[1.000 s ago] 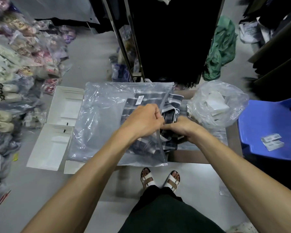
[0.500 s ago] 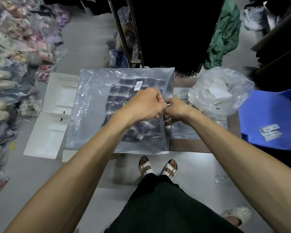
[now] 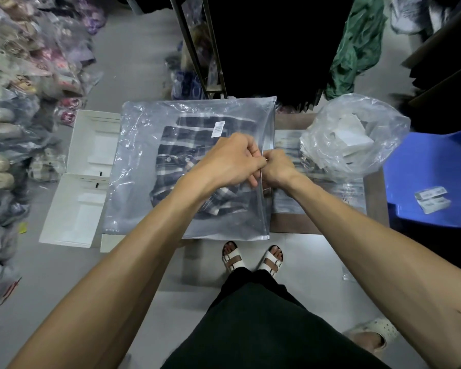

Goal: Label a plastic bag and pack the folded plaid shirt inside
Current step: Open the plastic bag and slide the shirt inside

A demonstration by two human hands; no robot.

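Bare forearms, no sleeves; left hand [image 3: 232, 158] and right hand [image 3: 277, 169] without gloves or rings. Black trousers [image 3: 264, 328]; white two-strap buckled sandals [image 3: 233, 258].

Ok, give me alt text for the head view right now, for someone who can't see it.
Both hands, left hand and right hand, pinch the right edge of a clear plastic bag lying on a table, with the folded plaid shirt inside and a white label on top. A blue chair stands to the right.
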